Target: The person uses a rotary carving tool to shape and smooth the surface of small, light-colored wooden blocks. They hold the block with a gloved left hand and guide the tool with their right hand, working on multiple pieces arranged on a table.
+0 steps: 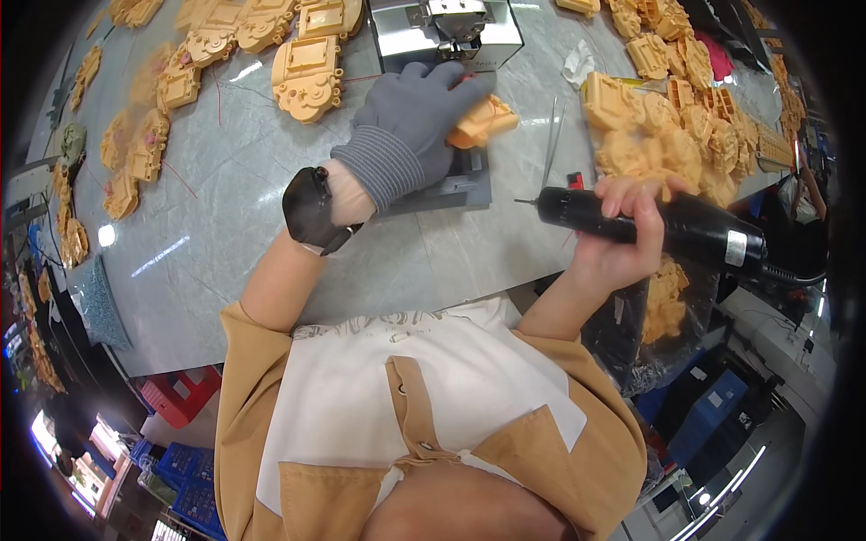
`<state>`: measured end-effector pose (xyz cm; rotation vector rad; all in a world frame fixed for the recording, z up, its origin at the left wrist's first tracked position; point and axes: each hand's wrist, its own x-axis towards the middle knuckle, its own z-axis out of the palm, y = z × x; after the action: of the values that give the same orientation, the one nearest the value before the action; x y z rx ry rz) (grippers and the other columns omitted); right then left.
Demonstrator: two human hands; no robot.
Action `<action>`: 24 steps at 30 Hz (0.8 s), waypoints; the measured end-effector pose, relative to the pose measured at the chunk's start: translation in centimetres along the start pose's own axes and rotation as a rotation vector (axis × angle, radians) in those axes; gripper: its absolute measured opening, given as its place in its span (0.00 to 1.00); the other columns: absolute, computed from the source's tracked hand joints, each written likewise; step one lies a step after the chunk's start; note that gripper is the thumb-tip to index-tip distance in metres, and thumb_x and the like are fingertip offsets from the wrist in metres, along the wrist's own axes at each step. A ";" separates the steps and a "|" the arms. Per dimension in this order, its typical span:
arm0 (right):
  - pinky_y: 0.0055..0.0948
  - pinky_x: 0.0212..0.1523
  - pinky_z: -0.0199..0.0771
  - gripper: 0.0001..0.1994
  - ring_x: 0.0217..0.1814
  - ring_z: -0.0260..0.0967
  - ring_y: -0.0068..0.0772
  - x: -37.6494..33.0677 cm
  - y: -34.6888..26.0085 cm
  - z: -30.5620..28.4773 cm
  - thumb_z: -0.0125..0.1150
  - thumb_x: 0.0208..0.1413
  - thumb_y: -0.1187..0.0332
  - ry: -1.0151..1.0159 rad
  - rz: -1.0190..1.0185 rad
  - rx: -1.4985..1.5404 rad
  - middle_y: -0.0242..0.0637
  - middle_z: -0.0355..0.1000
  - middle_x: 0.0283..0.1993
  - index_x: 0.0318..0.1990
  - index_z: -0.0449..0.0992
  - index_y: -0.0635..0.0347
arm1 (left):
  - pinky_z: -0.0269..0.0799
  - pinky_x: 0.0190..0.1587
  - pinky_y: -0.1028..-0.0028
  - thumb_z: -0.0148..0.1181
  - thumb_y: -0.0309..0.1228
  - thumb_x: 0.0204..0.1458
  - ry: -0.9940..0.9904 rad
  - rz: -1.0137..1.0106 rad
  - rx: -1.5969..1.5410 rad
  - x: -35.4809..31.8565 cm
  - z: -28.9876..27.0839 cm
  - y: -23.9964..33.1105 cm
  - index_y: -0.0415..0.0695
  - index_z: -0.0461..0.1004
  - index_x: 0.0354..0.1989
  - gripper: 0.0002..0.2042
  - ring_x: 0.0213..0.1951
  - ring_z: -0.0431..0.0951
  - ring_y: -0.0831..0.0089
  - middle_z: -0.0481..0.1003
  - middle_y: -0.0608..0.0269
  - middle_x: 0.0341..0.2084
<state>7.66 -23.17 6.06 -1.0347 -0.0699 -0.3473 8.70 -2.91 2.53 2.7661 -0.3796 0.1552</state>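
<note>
My left hand (406,122), in a grey knitted glove, is closed over an orange-yellow plastic housing (487,123). Only the right end of that housing shows; the palm and fingers hide the rest. Beneath it lies a dark grey flat fixture (465,189). Just beyond my fingertips stands a boxy screw feeder (501,43) with a metal mechanism on top. My bare right hand (627,225) wraps round a black electric screwdriver (699,230), held nearly level. Its thin bit points left toward the fixture, apart from the housing.
Similar housings (307,77) lie in rows at the far left, some with red wires. More are heaped in a pile (686,135) at the right. Metal tweezers (551,144) and crumpled white paper (578,63) rest between feeder and pile. A cable (794,274) trails from the screwdriver.
</note>
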 end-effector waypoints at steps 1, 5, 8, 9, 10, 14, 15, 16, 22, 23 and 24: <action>0.32 0.29 0.62 0.20 0.19 0.57 0.26 0.0 0.0 0.1 0.50 0.44 0.76 0.001 0.009 0.005 0.31 0.58 0.19 0.48 0.59 0.61 | 0.67 0.47 0.64 0.64 0.32 0.40 0.019 -0.003 -0.059 0.2 -0.1 -0.4 0.51 0.66 0.50 0.25 0.44 0.70 0.58 0.70 0.55 0.43; 0.31 0.29 0.61 0.21 0.19 0.57 0.27 0.2 -0.4 -0.3 0.50 0.44 0.76 -0.033 0.002 0.025 0.30 0.58 0.19 0.49 0.59 0.60 | 0.69 0.42 0.69 0.64 0.29 0.37 0.365 0.037 -0.300 -0.5 -1.1 -1.2 0.49 0.68 0.48 0.24 0.39 0.72 0.63 0.71 0.59 0.38; 0.30 0.31 0.61 0.21 0.19 0.57 0.26 0.1 -1.1 -1.0 0.50 0.44 0.75 -0.028 0.015 0.053 0.29 0.57 0.19 0.49 0.58 0.59 | 0.69 0.45 0.72 0.62 0.25 0.39 0.549 -0.103 -0.878 -3.0 -3.6 0.5 0.44 0.61 0.53 0.29 0.41 0.73 0.68 0.70 0.57 0.39; 0.30 0.31 0.61 0.21 0.20 0.57 0.26 0.3 -1.0 -1.2 0.50 0.44 0.75 -0.031 0.018 0.077 0.29 0.57 0.19 0.50 0.58 0.59 | 0.68 0.47 0.72 0.60 0.24 0.40 0.589 -0.095 -1.081 -3.8 -4.6 0.6 0.42 0.57 0.56 0.31 0.43 0.72 0.69 0.70 0.55 0.39; 0.29 0.32 0.60 0.22 0.20 0.57 0.26 0.3 -1.0 -1.4 0.50 0.44 0.74 -0.048 0.023 0.064 0.28 0.57 0.19 0.50 0.58 0.58 | 0.68 0.47 0.72 0.59 0.24 0.40 0.479 -0.162 -1.116 -4.9 -5.0 0.5 0.42 0.54 0.58 0.33 0.43 0.72 0.69 0.70 0.54 0.40; 0.30 0.32 0.60 0.21 0.20 0.57 0.26 0.1 -0.6 -0.9 0.50 0.44 0.74 -0.049 0.026 0.036 0.29 0.57 0.19 0.49 0.58 0.58 | 0.68 0.48 0.72 0.57 0.25 0.41 0.106 -0.389 -1.111 -7.7 -5.2 -0.9 0.41 0.47 0.61 0.37 0.44 0.72 0.70 0.70 0.52 0.40; 0.30 0.31 0.61 0.21 0.20 0.57 0.26 0.0 -0.5 -0.9 0.50 0.44 0.74 -0.061 0.027 0.028 0.29 0.57 0.19 0.49 0.58 0.59 | 0.67 0.48 0.72 0.57 0.26 0.41 0.030 -0.431 -1.078 -8.0 -4.9 -1.1 0.41 0.47 0.62 0.37 0.44 0.72 0.70 0.70 0.51 0.40; 0.30 0.31 0.61 0.21 0.20 0.58 0.26 0.0 -0.5 -0.8 0.50 0.44 0.74 -0.073 0.028 0.020 0.30 0.57 0.19 0.49 0.58 0.59 | 0.67 0.48 0.72 0.57 0.28 0.42 0.048 -0.463 -1.083 -7.9 -4.7 -0.9 0.41 0.51 0.60 0.34 0.45 0.72 0.70 0.70 0.51 0.40; 0.30 0.31 0.61 0.20 0.21 0.58 0.26 0.0 -0.6 -0.3 0.50 0.45 0.74 -0.058 0.030 0.007 0.30 0.58 0.20 0.49 0.58 0.59 | 0.68 0.48 0.72 0.56 0.28 0.46 0.177 -0.221 -0.923 -6.3 -2.8 -1.3 0.39 0.60 0.53 0.24 0.45 0.72 0.69 0.71 0.53 0.42; 0.30 0.31 0.61 0.20 0.21 0.58 0.26 0.1 -0.6 -0.4 0.50 0.45 0.74 -0.066 0.031 0.015 0.31 0.58 0.20 0.49 0.58 0.59 | 0.68 0.48 0.72 0.56 0.28 0.46 0.288 -0.198 -0.901 -6.2 -2.5 -1.2 0.40 0.60 0.53 0.24 0.45 0.72 0.69 0.70 0.54 0.43; 0.30 0.31 0.61 0.20 0.21 0.58 0.26 0.1 -0.6 -0.6 0.50 0.45 0.74 -0.071 0.031 0.020 0.31 0.58 0.20 0.49 0.59 0.59 | 0.68 0.48 0.72 0.55 0.27 0.47 0.394 -0.172 -0.880 -6.2 -2.2 -1.1 0.40 0.61 0.53 0.23 0.46 0.72 0.69 0.70 0.54 0.43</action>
<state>7.50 -24.02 6.27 -1.0276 -0.1206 -0.2816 2.97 0.35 3.34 1.8317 -0.0649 0.3761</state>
